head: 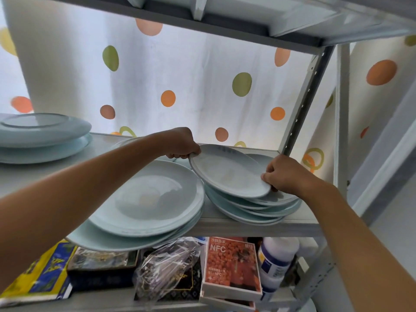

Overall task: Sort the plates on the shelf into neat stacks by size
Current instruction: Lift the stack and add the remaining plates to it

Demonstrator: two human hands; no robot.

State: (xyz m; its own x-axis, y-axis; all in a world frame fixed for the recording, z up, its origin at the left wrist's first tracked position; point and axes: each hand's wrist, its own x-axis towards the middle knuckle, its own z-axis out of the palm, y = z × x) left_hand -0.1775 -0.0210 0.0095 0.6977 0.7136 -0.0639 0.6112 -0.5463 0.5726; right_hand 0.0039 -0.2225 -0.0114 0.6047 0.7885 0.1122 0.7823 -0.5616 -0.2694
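Note:
A pale blue-green plate [227, 171] is held tilted above an untidy stack of similar small plates [252, 210] at the right of the shelf [247, 224]. My left hand [182, 145] grips its far left rim; my right hand [283, 174] pinches its near right rim. To the left lies a stack of large plates [144, 203], its lowest ones jutting past the shelf's front edge. Another stack of large plates [42, 136] sits at the far left, the top one upside down.
A metal upright [308, 95] stands at the shelf's back right corner, and a dotted curtain [180, 82] hangs behind. The shelf above [202, 21] is close overhead. Below lie an orange NFC box [231, 266], a white bottle [276, 260], plastic wrap and packets.

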